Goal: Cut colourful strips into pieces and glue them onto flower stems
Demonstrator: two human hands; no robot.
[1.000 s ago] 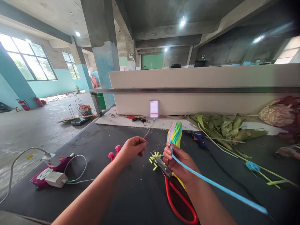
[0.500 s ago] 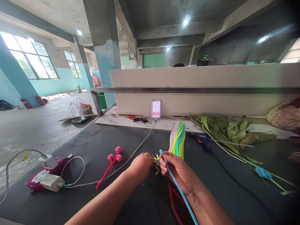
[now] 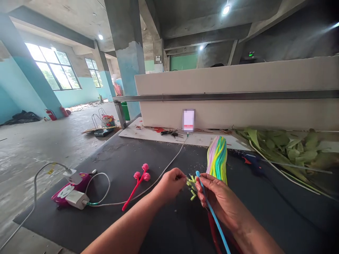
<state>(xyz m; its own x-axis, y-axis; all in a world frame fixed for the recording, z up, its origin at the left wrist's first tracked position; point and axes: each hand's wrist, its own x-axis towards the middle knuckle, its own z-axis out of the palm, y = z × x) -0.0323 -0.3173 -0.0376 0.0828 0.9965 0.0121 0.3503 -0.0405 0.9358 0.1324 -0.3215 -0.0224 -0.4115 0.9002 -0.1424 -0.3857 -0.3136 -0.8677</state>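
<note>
A light-blue chenille stem (image 3: 215,220) with a folded-over tip is pinched in my right hand (image 3: 221,197); its length slants down toward me. Red handles (image 3: 212,225), apparently of scissors, show beneath that hand, with a bit of grey metal by the fingers; the grip on them is partly hidden. My left hand (image 3: 171,183) is closed just left of the blue tip, its fingertips pressed together, and whatever they hold is hidden. Short yellow-green snippets (image 3: 192,187) lie between the hands. Behind my right hand rests a bundle of pastel chenille stems (image 3: 218,158).
A pink chenille sprig with balls (image 3: 135,190) lies at left, near a purple power strip (image 3: 58,192) with white plugs. A cable runs to a propped phone (image 3: 189,120) beside keys (image 3: 169,133). At right are a glue gun (image 3: 253,163) and green leaves (image 3: 293,144).
The view has swung left, so the table's contents sit farther right. My left hand has turned slightly, fingers still pinched. The right hand keeps the blue stem.
</note>
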